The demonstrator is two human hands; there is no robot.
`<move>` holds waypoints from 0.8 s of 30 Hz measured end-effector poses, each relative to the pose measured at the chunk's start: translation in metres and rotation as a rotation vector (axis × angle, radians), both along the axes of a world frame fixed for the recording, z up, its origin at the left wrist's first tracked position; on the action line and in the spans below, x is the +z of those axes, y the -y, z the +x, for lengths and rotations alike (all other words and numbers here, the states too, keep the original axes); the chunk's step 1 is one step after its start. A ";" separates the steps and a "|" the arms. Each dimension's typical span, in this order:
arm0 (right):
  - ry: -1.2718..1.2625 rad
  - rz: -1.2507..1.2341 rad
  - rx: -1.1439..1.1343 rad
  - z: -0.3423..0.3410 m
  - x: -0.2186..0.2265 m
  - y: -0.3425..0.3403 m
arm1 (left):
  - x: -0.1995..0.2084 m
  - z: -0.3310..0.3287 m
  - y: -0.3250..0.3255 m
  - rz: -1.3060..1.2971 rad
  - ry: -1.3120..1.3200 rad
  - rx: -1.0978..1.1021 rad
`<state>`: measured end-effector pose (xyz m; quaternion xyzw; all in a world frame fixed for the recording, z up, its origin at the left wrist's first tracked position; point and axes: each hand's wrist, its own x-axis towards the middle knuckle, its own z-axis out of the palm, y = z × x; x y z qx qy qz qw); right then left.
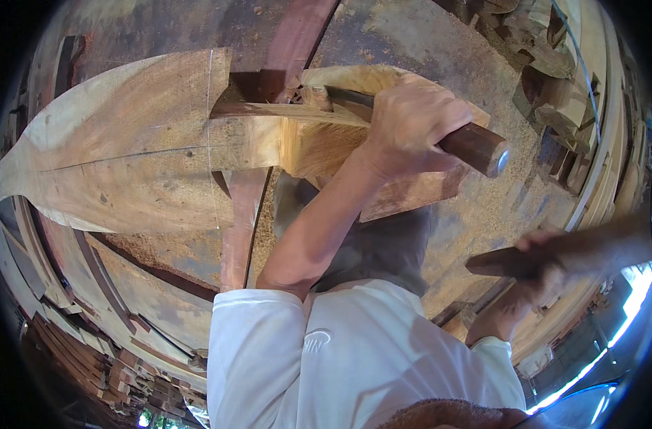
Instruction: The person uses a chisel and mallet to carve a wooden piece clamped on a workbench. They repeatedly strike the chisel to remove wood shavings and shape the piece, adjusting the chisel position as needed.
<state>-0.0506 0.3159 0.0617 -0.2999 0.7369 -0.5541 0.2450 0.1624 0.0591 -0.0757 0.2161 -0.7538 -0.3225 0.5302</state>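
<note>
Gripping the dark handle, the left hand has its fingers wrapped tight; the right hand, blurred, is curled around a dark club. The carved wood seems to lie across the reddish beam, its broad part reaching past the beam's left edge. It looks heavy and stiff, likely best held at its thick middle. The white shirt bears a small stitched mark; the wood shows no writing.
</note>
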 end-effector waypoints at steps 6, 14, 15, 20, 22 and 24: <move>-0.121 0.075 0.182 0.040 -0.012 0.033 | 0.007 -0.006 0.000 0.052 0.031 -0.022; -0.145 -0.261 0.057 -0.008 0.053 0.006 | 0.005 -0.003 -0.010 0.067 0.057 0.065; -0.132 -0.253 0.066 0.003 0.042 0.011 | 0.008 -0.002 -0.007 0.071 0.080 0.038; -0.607 0.271 0.327 0.042 -0.031 0.001 | 0.013 -0.001 -0.011 0.053 0.173 0.042; -0.448 0.301 0.234 0.027 -0.043 -0.017 | 0.010 -0.002 -0.023 0.036 0.112 0.242; -0.145 0.242 0.077 0.037 -0.032 -0.008 | 0.012 -0.005 -0.033 0.034 0.063 0.500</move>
